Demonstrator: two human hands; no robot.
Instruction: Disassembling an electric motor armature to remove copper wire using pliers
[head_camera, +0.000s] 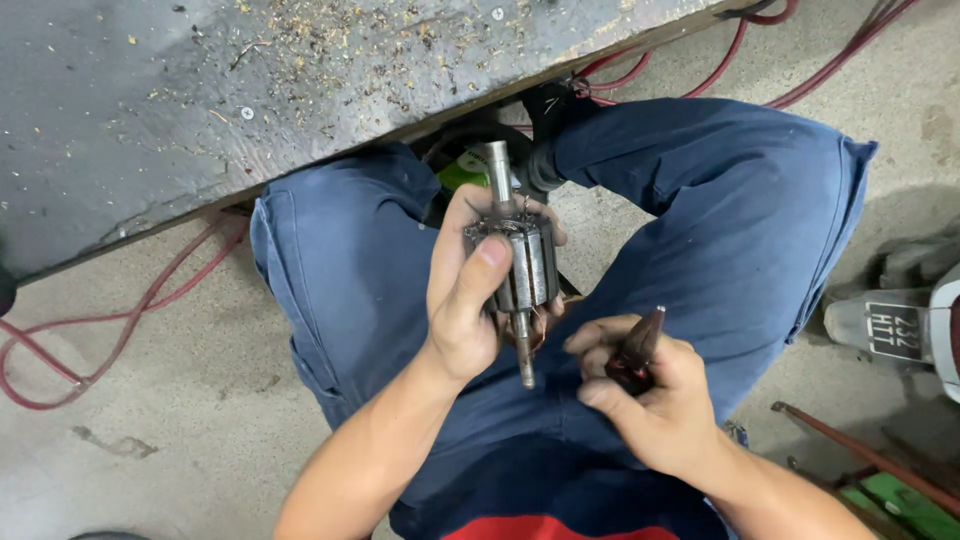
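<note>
My left hand grips a grey metal motor armature upright over my lap, its steel shaft sticking out above and below my fingers. Thin copper wire ends show at the armature's lower end. My right hand sits just to the right and lower, closed around a dark reddish-brown tool handle whose tip points up toward the armature. Both hands hover above my blue trousers.
A dark, dusty workbench top strewn with wood chips fills the upper left. Red hoses lie on the concrete floor at left and top right. A grey machine part and green metal pieces lie at right.
</note>
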